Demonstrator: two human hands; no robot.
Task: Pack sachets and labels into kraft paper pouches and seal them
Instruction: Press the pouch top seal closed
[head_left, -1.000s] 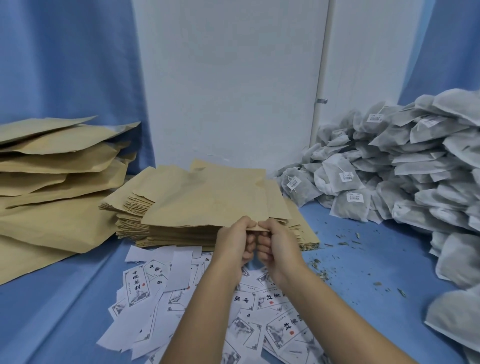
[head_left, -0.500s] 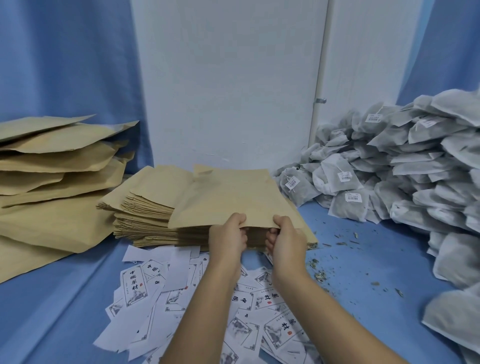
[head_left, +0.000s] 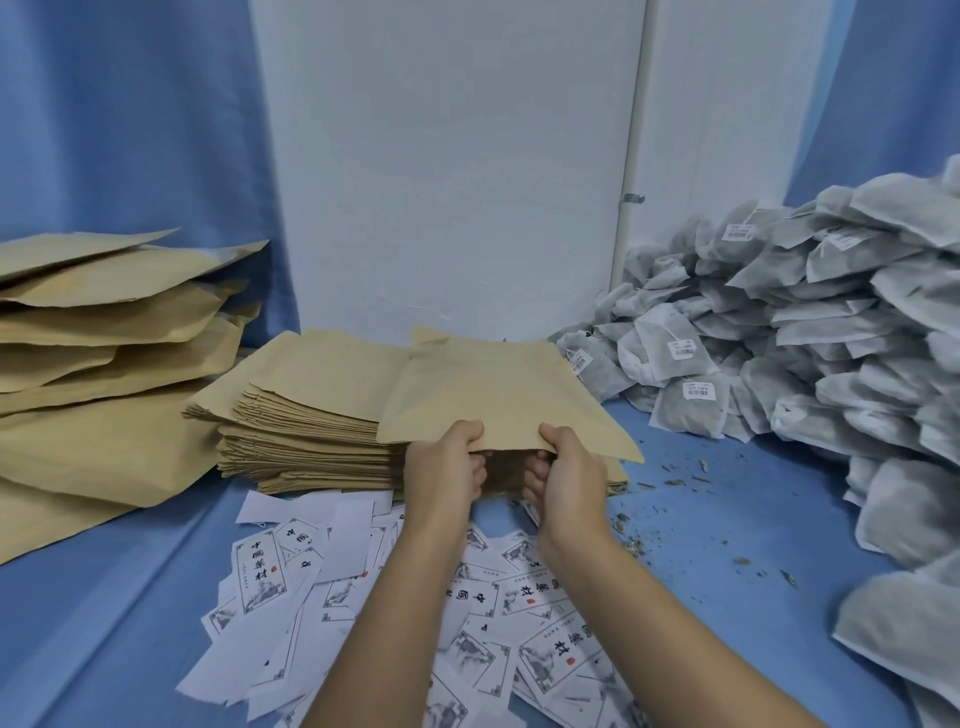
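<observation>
Pinching one kraft pouch (head_left: 498, 395) | hands: left hand (head_left: 444, 467), right hand (head_left: 569, 470), both curled on its edge | one pouch stack (head_left: 301, 415) beneath

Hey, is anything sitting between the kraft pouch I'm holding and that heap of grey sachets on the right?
Nothing visible does. The left hand and right hand pinch the near edge of the tan kraft paper pouch; between it and the heap of grey mesh sachets there is only blue tabletop with scattered herb crumbs.

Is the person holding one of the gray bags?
No, both the left hand and right hand grip a brown pouch; the gray bags lie piled at the right.
</observation>
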